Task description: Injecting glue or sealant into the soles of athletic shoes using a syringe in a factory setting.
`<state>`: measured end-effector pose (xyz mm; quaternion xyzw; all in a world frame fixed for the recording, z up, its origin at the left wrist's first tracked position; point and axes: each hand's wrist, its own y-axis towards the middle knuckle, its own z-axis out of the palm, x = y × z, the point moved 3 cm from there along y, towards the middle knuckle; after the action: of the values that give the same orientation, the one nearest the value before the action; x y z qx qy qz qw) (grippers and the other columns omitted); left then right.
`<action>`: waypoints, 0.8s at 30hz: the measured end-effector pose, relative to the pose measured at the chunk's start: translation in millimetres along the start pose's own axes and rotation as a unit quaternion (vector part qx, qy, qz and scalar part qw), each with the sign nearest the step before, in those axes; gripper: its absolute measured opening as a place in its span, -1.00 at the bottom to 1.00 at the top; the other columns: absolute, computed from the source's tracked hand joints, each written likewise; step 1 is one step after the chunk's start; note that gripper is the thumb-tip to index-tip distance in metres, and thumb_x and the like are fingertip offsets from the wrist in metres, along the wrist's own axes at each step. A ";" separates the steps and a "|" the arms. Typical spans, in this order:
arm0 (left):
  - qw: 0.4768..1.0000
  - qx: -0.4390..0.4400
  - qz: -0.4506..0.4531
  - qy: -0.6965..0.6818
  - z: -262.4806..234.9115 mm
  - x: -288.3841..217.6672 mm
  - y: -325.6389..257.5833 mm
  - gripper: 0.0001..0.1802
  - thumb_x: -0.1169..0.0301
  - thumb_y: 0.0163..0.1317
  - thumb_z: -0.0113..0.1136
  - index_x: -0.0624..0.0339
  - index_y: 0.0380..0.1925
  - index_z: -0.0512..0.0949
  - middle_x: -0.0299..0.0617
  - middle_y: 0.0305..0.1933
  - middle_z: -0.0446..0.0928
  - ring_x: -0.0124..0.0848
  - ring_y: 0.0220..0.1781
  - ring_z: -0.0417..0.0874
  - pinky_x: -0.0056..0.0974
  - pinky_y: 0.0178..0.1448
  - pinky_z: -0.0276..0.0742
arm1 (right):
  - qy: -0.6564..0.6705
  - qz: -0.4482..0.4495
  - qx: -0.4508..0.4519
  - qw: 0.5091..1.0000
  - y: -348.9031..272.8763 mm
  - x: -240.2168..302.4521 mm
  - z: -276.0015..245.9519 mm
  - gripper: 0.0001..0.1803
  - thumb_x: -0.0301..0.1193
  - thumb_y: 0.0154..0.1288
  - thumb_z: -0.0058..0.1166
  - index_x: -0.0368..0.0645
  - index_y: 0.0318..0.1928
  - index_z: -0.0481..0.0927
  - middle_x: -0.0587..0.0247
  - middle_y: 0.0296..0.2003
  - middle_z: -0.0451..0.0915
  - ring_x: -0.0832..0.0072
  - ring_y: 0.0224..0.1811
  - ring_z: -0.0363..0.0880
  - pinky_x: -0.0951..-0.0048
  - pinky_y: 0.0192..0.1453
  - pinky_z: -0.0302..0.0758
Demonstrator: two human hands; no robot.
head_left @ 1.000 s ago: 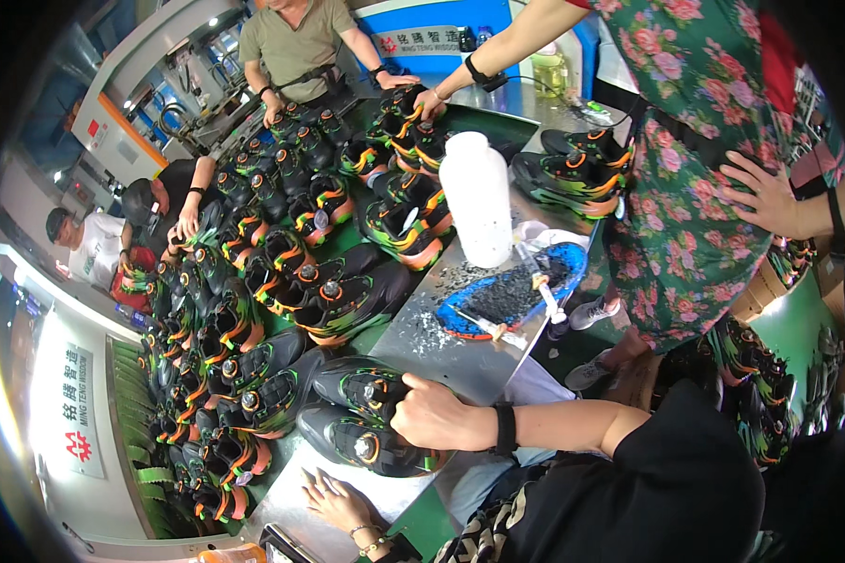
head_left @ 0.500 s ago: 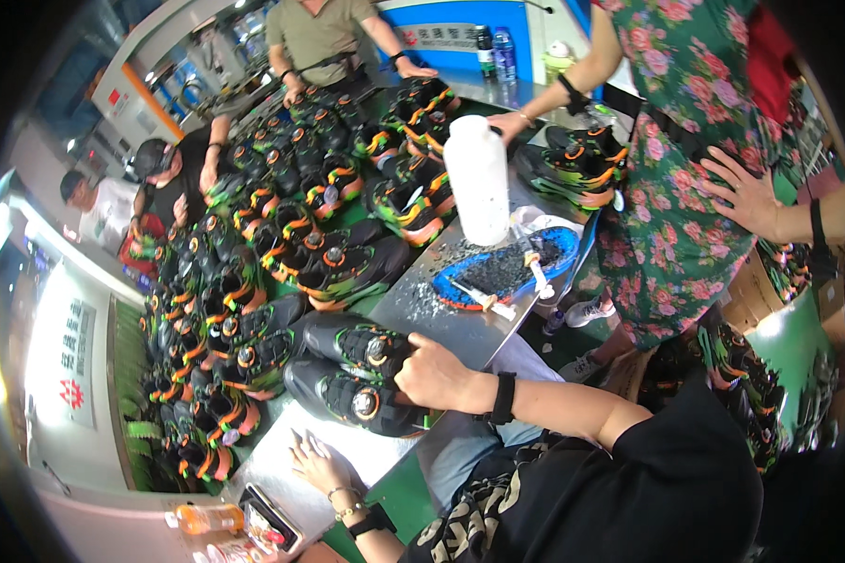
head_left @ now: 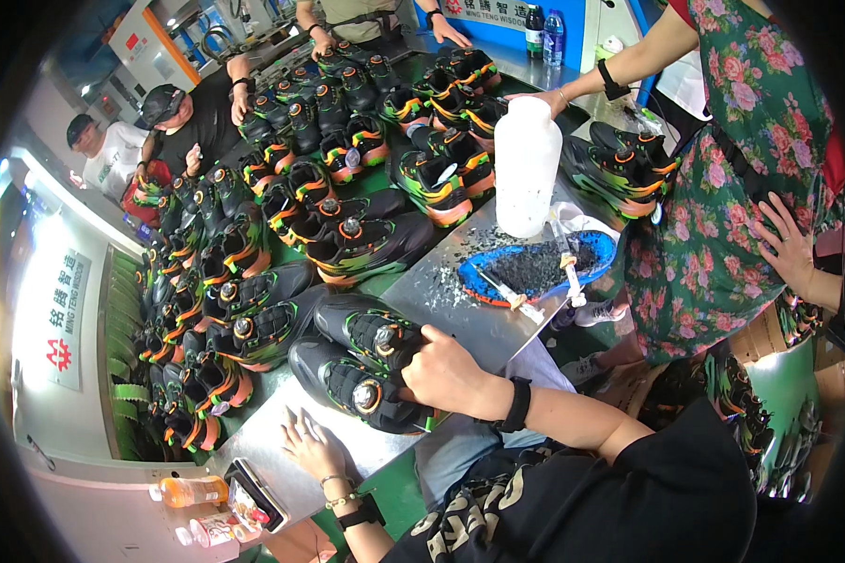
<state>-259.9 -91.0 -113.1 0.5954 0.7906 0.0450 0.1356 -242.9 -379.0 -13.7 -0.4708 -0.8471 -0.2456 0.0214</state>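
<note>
My left hand lies flat on the bare metal tabletop with its fingers spread, and nothing is in it. My right hand is closed at the heel end of a pair of black shoes with green and orange trim; its fingertips are partly hidden. The far shoe and the near shoe lie side by side, toes to the left, each with a round dial on its tongue. Beyond my right hand lies a blue-rimmed, shoe-sole-shaped tray of dark bits, with brushes across it. Behind it stands a white plastic bottle.
Rows of similar shoes cover the table's far and left parts. A phone and drink bottles are at the near left. At right stands a person in a floral apron, one hand near shoes. Other people stand across the table.
The view has shifted, so the table and bottle appear farther right. My right hand stays at the pair of shoes and my left hand stays flat on the tabletop.
</note>
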 end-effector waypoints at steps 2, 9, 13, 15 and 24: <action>1.000 0.003 0.006 0.005 -2.6 -2.5 -0.3 -0.54 0.34 0.27 0.01 -0.09 0.21 0.42 -0.40 0.48 0.11 -0.15 0.48 0.10 0.20 0.44 -0.05 | -0.010 -0.017 -0.008 1.000 1.4 0.8 1.6 -0.76 -0.21 -0.07 0.20 -0.07 -0.69 0.60 0.23 -0.75 0.51 0.34 -0.64 0.53 0.30 -0.05 0.34; 1.000 -0.003 -0.005 0.015 -3.9 -4.8 -1.8 -0.51 0.36 0.24 0.03 -0.08 0.21 0.40 -0.37 0.48 0.12 -0.17 0.48 0.10 0.19 0.45 -0.05 | -0.009 -0.006 0.033 0.999 6.0 -0.3 2.1 -0.78 -0.24 -0.03 0.16 -0.05 -0.67 0.63 0.28 -0.71 0.54 0.38 -0.58 0.56 0.35 -0.03 0.31; 1.000 -0.005 -0.003 0.015 -3.4 -5.3 -0.4 -0.52 0.38 0.23 0.03 -0.06 0.20 0.41 -0.37 0.48 0.13 -0.17 0.48 0.10 0.17 0.45 -0.04 | -0.006 -0.013 0.030 0.999 7.9 -0.8 2.1 -0.78 -0.24 -0.02 0.17 -0.06 -0.67 0.62 0.25 -0.71 0.55 0.37 -0.61 0.55 0.34 -0.03 0.31; 1.000 -0.016 0.009 0.017 -1.2 -4.3 2.3 -0.53 0.38 0.23 0.03 -0.06 0.18 0.43 -0.37 0.48 0.12 -0.16 0.48 0.11 0.16 0.45 -0.04 | 0.007 -0.010 0.029 1.000 9.4 -2.3 1.9 -0.80 -0.28 -0.02 0.13 -0.06 -0.67 0.64 0.21 -0.71 0.55 0.35 -0.62 0.57 0.31 0.01 0.32; 1.000 -0.012 0.009 0.003 -5.3 -11.3 0.2 -0.55 0.38 0.23 0.01 -0.03 0.17 0.44 -0.33 0.47 0.14 -0.12 0.46 0.13 0.16 0.45 -0.05 | -0.002 -0.050 0.039 0.998 5.7 -2.2 -5.0 -0.82 -0.37 -0.04 0.06 -0.05 -0.69 0.62 0.20 -0.71 0.56 0.36 -0.62 0.59 0.28 0.05 0.33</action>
<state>-258.2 -101.3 -106.1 0.6008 0.7848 0.0574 0.1404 -238.0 -380.4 -7.6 -0.4273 -0.8785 -0.2120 0.0263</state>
